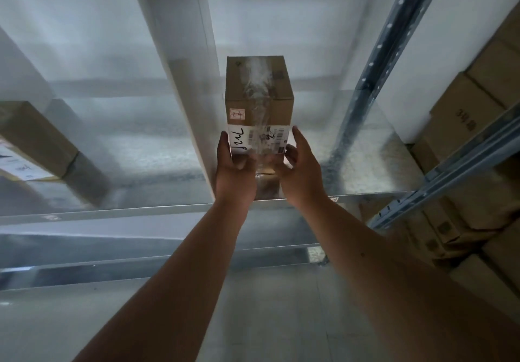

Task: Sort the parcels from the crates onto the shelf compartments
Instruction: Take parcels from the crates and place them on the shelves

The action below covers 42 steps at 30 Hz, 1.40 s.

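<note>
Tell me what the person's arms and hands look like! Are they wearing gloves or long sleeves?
No gloves and no sleeves show. The left hand and right hand are both bare, with no rings that I can see. The left forearm and right forearm are bare too, all the way down to the picture's edge, and neither wrist wears a watch or bracelet.

white wall [450, 38] | dim light | brown cartons [461, 119] stacked right | grey rack beam [464, 162]
</note>
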### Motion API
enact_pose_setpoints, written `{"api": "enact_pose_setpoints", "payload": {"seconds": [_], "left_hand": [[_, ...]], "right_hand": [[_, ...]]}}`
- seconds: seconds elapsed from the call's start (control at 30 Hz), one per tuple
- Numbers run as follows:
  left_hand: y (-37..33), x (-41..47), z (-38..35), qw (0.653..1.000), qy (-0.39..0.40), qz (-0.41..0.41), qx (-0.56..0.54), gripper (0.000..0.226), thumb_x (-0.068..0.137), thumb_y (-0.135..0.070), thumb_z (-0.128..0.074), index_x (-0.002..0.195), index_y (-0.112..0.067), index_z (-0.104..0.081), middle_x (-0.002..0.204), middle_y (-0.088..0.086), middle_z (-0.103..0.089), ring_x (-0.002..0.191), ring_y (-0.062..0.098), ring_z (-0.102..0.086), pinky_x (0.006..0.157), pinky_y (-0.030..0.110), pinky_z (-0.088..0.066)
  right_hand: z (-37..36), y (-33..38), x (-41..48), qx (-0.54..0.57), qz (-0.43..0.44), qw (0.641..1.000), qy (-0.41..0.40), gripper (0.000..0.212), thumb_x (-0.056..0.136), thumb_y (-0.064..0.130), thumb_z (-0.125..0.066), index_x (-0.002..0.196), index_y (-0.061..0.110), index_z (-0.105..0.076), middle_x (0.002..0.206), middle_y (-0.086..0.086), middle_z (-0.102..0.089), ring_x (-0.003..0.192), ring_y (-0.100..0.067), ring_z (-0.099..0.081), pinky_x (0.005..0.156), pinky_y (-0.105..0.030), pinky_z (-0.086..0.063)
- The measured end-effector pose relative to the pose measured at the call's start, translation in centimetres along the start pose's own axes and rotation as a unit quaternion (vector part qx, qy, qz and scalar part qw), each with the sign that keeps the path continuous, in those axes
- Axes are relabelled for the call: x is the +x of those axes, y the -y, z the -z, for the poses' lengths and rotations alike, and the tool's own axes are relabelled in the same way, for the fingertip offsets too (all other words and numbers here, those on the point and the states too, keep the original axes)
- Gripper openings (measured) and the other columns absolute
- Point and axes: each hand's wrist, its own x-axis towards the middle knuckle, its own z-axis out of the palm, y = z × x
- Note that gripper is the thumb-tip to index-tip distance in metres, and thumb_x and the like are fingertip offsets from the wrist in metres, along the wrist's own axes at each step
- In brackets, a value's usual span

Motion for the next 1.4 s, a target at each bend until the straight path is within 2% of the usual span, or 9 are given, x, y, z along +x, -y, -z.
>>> {"api": "enact_pose_setpoints", "payload": {"seconds": [0.1,0.2,0.4,0.57,0.7,0.9,1.1,1.27,1.4], "left_hand": [[0.8,-2.6,0.5,0.999,0.007,0.016,-0.039,0.065,0.08,-0.038,-0.069,0.143,-0.044,-0.055,0.127,-0.015,-0.072,0.117,0.014,-0.07,0.103,0.053,-0.057],[0.3,-7.3,1.7,0.995,0.009,0.03,-0.098,0.057,0.084,-0.02,-0.074,0.136,-0.042,-0.061,0.135,-0.012,-0.07,0.125,0.009,-0.066,0.11,0.04,-0.051],[-0.5,-15.6,5.7,0.991,-0.014,0.073,-0.114,0.029,0.103,-0.011,-0.066,0.129,-0.023,-0.072,0.115,-0.013,-0.077,0.111,0.006,-0.071,0.102,0.029,-0.055],[-2.2,-22.1,10.5,0.986,-0.042,0.1,-0.123,0.024,0.104,-0.013,-0.065,0.121,-0.028,-0.072,0.121,-0.009,-0.077,0.119,0.018,-0.071,0.113,0.047,-0.052],[-3.4,-26.5,15.4,0.976,-0.108,0.111,-0.152,0.026,0.103,-0.003,-0.061,0.119,-0.019,-0.073,0.115,0.001,-0.078,0.12,0.028,-0.07,0.113,0.058,-0.049],[-4.9,-31.8,24.5,0.95,-0.218,0.108,-0.194,0.027,0.104,-0.003,-0.058,0.125,-0.014,-0.071,0.126,0.005,-0.075,0.123,0.026,-0.07,0.113,0.056,-0.05],[-6.6,-34.3,34.7,0.92,-0.319,0.085,-0.21,0.024,0.097,-0.012,-0.067,0.119,-0.021,-0.072,0.122,-0.001,-0.075,0.124,0.027,-0.068,0.113,0.056,-0.049],[-6.8,-35.6,45.3,0.897,-0.381,0.068,-0.213,0.025,0.106,-0.004,-0.057,0.119,-0.019,-0.071,0.119,-0.004,-0.075,0.123,0.024,-0.069,0.114,0.056,-0.048],[-6.8,-36.5,53.7,0.883,-0.418,0.053,-0.207,0.022,0.104,-0.009,-0.06,0.12,-0.02,-0.071,0.121,-0.003,-0.075,0.123,0.024,-0.069,0.113,0.054,-0.049]], "right_hand": [[1.2,-0.3,-3.2,-0.001,-0.067,0.998,0.007,0.08,0.096,0.032,-0.078,0.164,0.022,-0.036,0.156,-0.013,-0.056,0.141,-0.019,-0.056,0.12,-0.037,-0.045],[2.2,-0.3,-7.6,0.034,-0.074,0.996,0.047,0.042,0.099,0.018,-0.074,0.137,0.028,-0.059,0.135,0.004,-0.068,0.121,0.004,-0.064,0.114,-0.023,-0.047],[3.1,1.9,-14.4,0.121,-0.112,0.984,0.073,0.035,0.101,0.018,-0.072,0.136,0.019,-0.067,0.132,-0.003,-0.074,0.122,-0.012,-0.07,0.114,-0.043,-0.052],[2.3,5.9,-20.3,0.127,-0.094,0.979,0.131,0.021,0.101,0.028,-0.07,0.115,0.045,-0.07,0.128,0.005,-0.076,0.12,-0.013,-0.071,0.111,-0.048,-0.054],[0.2,8.6,-25.3,0.159,-0.095,0.965,0.185,0.019,0.093,0.036,-0.069,0.109,0.044,-0.075,0.128,0.003,-0.077,0.123,-0.015,-0.07,0.113,-0.051,-0.052],[-5.6,12.6,-31.6,0.211,-0.124,0.924,0.293,0.025,0.104,0.004,-0.063,0.124,0.018,-0.071,0.121,-0.005,-0.078,0.116,-0.017,-0.074,0.108,-0.045,-0.057],[-15.3,18.2,-35.5,0.175,-0.094,0.902,0.382,0.023,0.106,0.015,-0.063,0.121,0.031,-0.069,0.125,0.005,-0.076,0.118,-0.013,-0.072,0.106,-0.046,-0.058],[-24.7,22.6,-40.9,0.161,-0.06,0.871,0.461,0.027,0.106,0.017,-0.064,0.132,0.023,-0.068,0.128,0.003,-0.075,0.119,-0.014,-0.072,0.106,-0.046,-0.058],[-31.6,25.6,-45.9,0.168,-0.065,0.843,0.506,0.026,0.103,0.013,-0.067,0.125,0.026,-0.071,0.126,0.001,-0.077,0.12,-0.018,-0.072,0.107,-0.051,-0.057]]}}
